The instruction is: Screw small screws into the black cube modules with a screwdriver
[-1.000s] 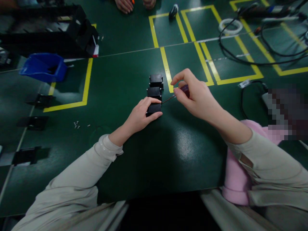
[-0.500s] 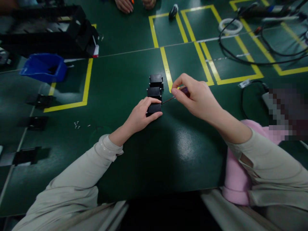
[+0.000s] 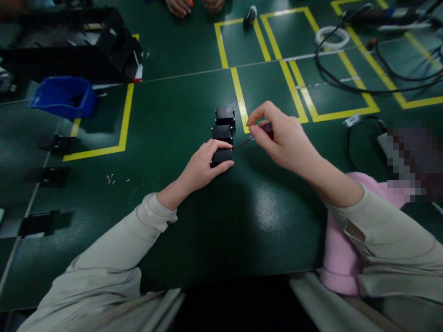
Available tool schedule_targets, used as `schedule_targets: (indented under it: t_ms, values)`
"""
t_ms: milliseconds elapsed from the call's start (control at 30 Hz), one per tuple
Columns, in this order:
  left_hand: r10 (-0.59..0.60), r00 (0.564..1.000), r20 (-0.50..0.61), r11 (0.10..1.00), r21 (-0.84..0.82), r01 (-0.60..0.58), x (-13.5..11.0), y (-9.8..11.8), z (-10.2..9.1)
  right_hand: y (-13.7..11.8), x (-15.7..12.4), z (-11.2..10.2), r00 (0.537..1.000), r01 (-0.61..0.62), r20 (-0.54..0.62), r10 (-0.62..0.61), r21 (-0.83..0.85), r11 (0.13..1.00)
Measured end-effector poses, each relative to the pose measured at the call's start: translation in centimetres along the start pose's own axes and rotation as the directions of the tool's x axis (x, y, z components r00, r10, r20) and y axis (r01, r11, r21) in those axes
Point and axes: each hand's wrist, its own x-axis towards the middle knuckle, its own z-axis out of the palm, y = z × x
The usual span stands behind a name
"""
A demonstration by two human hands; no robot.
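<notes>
Three small black blocks stand in a row on the green table: a far block (image 3: 224, 115), a middle block (image 3: 222, 133) and a near block (image 3: 221, 158). My left hand (image 3: 206, 163) grips the near block, with the thumb on its near side and the fingers across its far edge. My right hand (image 3: 277, 136) is closed around the handle of a screwdriver (image 3: 266, 129). The screwdriver's thin shaft slants down to the left, and its tip meets the right side of the near block by my left fingertips. Small screws show at the blocks' corners.
Several loose screws (image 3: 110, 179) lie to the left. Beyond them are a blue bin (image 3: 64, 97), a black housing (image 3: 69, 50) and more black parts (image 3: 57, 144). A cable (image 3: 332, 76) and a white ring (image 3: 331, 38) lie far right. Another person's hands (image 3: 179, 7) are at the far edge.
My right hand has shifted very slightly, its fingers turning a little on the screwdriver handle. My left hand and the blocks stay where they were.
</notes>
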Motion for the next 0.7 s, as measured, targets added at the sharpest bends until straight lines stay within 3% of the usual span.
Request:
schedule_targets:
  t_ms: [700]
  values:
    - [0.002, 1.000, 0.001, 1.000, 0.006, -0.002, -0.05, -0.08, -0.03, -0.16, 0.03, -0.07, 1.000, -0.008, 0.005, 0.008, -0.021, 1.000]
